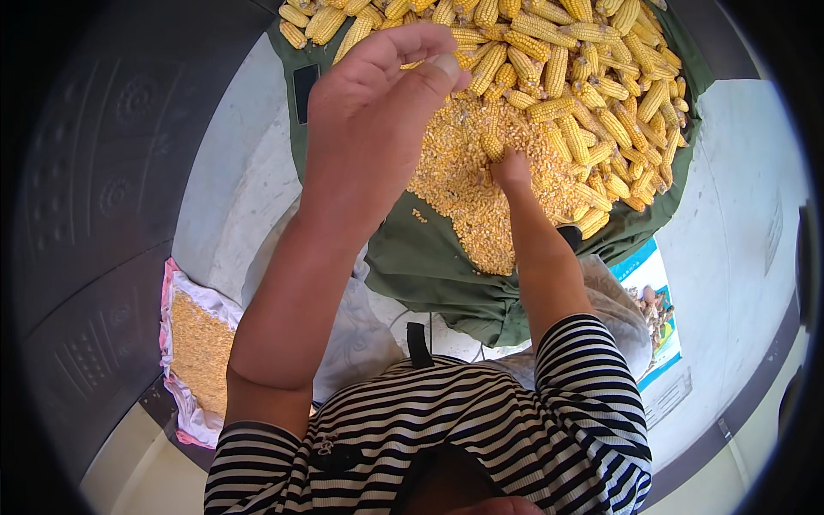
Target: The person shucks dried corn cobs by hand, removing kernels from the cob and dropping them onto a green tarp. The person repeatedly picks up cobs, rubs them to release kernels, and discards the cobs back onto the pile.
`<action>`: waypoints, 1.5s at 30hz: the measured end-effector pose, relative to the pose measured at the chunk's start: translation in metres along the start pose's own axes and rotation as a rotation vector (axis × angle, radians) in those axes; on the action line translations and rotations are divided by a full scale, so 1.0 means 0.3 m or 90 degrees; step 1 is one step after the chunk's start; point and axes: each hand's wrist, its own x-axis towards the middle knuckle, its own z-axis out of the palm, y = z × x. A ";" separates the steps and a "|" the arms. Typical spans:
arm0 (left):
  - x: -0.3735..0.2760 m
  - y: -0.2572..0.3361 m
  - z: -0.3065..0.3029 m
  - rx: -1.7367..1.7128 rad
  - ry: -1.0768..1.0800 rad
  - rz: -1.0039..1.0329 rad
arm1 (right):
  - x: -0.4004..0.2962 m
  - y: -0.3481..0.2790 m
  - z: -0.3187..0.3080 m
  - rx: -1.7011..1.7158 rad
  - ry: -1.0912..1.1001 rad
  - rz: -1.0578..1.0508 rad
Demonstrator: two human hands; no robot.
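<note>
My left hand (380, 96) is raised close to the camera, above the left side of the corn pile. Its fingers curl loosely, with a gap between them and the thumb, and I see nothing held there. My right hand (513, 168) is low among the loose corn kernels (463, 187), its fingers mostly hidden. It grips the near end of a corn cob (492, 147) that lies on the kernels. Beyond and to the right, many yellow corn cobs (599, 96) are heaped. Kernels and cobs rest on a dark green cloth (418, 244).
A phone (306, 93) lies on the cloth's left edge. At lower left, a cloth-lined container (168, 335) holds more kernels. A printed bag (650, 309) bearing writing lies on the pale floor (740, 212) at right. A dark panelled surface (96, 193) rises at left.
</note>
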 end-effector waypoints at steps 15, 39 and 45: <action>-0.057 0.003 -0.010 -0.017 0.005 -0.094 | -0.273 0.192 0.096 0.998 0.111 0.399; -0.004 -0.026 0.011 -0.132 -0.031 -0.051 | -0.503 -0.074 -0.044 0.841 0.032 0.203; 0.003 -0.015 -0.041 -0.150 -0.010 -0.023 | -0.118 -0.541 -0.962 0.560 0.101 -0.081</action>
